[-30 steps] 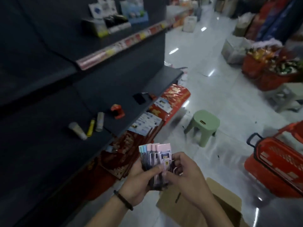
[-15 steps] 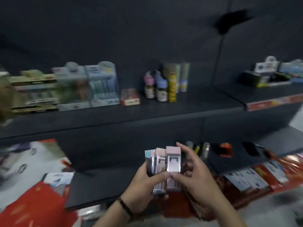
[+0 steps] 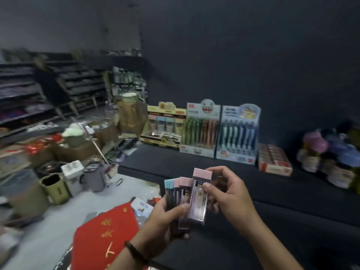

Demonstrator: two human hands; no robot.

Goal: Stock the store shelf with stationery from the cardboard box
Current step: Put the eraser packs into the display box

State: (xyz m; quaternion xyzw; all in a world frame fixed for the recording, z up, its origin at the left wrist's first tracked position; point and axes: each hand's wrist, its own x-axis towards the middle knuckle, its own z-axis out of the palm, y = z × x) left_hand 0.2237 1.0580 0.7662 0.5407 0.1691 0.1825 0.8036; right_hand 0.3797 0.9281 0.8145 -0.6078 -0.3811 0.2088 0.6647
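Over shelf [image 3: 194,164], fanned clear pink- and blue-capped cases [image 3: 197,203]

Pink-capped lead cases [image 3: 198,197], dark shelf [image 3: 194,164]

The aisle is being lit dimly, and only soft, faint shadows are being cast. The shelf's back panel [image 3: 253,55] is being lost in near black, while the pale floor [image 3: 48,227] at lower left is being shown as the brightest patch. The lead cases [image 3: 197,199] and pen display boxes [image 3: 236,133] are being rendered fairly sharp. The capped bottles [image 3: 321,151] at the right edge and the bins [image 3: 56,188] at left are being smeared by blur. The far racks [image 3: 23,88] are being bent by wide-angle distortion.
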